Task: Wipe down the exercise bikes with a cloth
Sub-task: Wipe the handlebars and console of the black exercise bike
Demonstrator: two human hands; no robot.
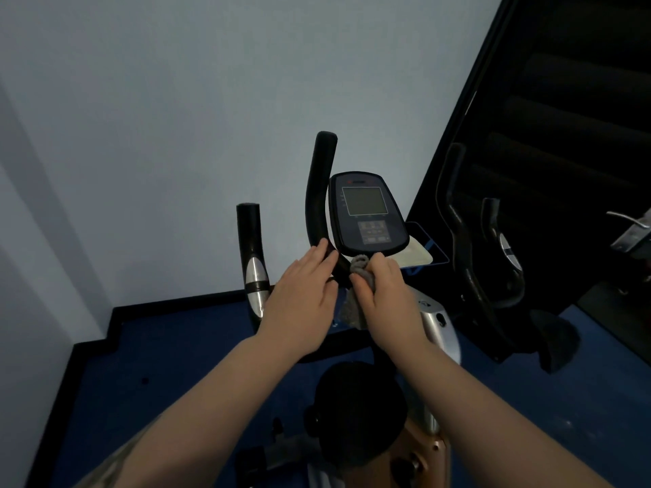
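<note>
An exercise bike stands right in front of me, with a dark console [368, 213] and a grey screen. A curved black handlebar [318, 188] rises left of the console. My left hand [299, 290] grips the base of that handlebar. My right hand [382, 287] is closed on a grey cloth [357, 267], pressed against the bar just under the console; part of the cloth hangs below my fingers. A second upright grip [250, 248] with a silver sensor stands further left. The black saddle [359, 410] is below my forearms.
A pale wall fills the left and top. A large mirror [563, 135] on the right reflects the handlebars. The floor is blue carpet [158, 364] with a black skirting. Part of another machine [634, 234] shows at the right edge.
</note>
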